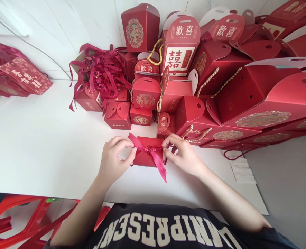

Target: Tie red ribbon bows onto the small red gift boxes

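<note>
A small red gift box point(143, 159) lies on the white table in front of me. Across its top runs a crimson ribbon point(159, 166), crossed or knotted at the middle, with one tail hanging over the near edge. My left hand point(116, 155) pinches the ribbon between thumb and index finger at the box's left side. At the right side, my right hand point(180, 152) has thumb and fingertips closed on the ribbon there. Its other fingers partly hide the box's right end.
Red gift boxes point(246, 97) with rope handles are stacked along the back and right. A heap of crimson ribbons point(103, 72) spills from a box at back left. Red paper bags point(20, 71) stand far left. A red plastic stool point(30, 221) is below the white table's point(51, 148) front edge.
</note>
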{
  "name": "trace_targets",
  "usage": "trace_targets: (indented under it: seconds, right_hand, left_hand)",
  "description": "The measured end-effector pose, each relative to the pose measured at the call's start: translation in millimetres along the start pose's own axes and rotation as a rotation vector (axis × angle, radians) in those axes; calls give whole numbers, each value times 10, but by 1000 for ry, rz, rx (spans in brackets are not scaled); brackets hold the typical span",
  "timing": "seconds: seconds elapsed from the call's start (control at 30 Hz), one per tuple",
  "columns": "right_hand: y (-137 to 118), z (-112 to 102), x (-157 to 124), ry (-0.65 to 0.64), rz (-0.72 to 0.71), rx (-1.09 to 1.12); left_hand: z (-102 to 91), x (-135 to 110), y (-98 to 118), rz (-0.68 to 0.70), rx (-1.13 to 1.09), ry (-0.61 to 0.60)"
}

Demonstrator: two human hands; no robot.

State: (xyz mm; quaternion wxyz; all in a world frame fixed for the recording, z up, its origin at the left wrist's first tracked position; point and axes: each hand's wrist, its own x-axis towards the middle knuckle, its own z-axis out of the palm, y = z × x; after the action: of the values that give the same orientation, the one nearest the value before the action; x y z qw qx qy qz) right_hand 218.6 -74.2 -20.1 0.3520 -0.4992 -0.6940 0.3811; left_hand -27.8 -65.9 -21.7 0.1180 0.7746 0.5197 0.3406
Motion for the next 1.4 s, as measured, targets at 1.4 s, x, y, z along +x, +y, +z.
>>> trace_targets:
  seconds: [1.4]
  right_hand:
    - [-162, 32, -33, -108, -128, -242]
  left_hand:
    - [-283, 308, -80, 339, -27, -422]
